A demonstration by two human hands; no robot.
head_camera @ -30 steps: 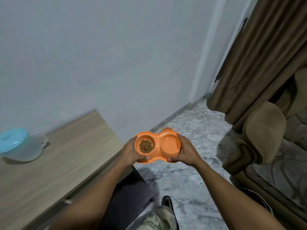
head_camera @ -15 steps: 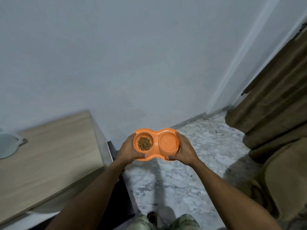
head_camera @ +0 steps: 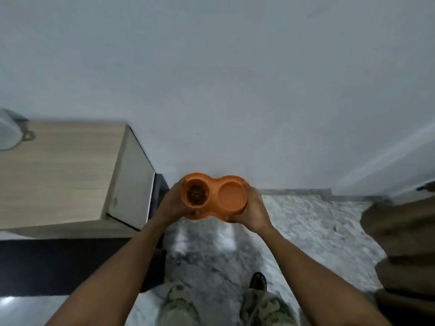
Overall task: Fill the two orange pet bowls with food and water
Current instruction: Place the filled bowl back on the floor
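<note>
While the orange double bowl [head_camera: 213, 196] sits mid-frame, kibble [head_camera: 196, 195] in its left well, fingers of left hand [head_camera: 173, 203] and right hand [head_camera: 253, 208] curled round either end above the marble floor [head_camera: 306, 227], any tilt risks spilling contents.

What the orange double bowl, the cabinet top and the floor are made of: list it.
The orange double bowl: likely moulded plastic; uniform colour, smooth rounded rims. The cabinet top: wood-grain, probably laminate or veneer; pale streaked pattern, matt. The floor: marble or marble-look tile; grey-white veining, faint sheen.
</note>
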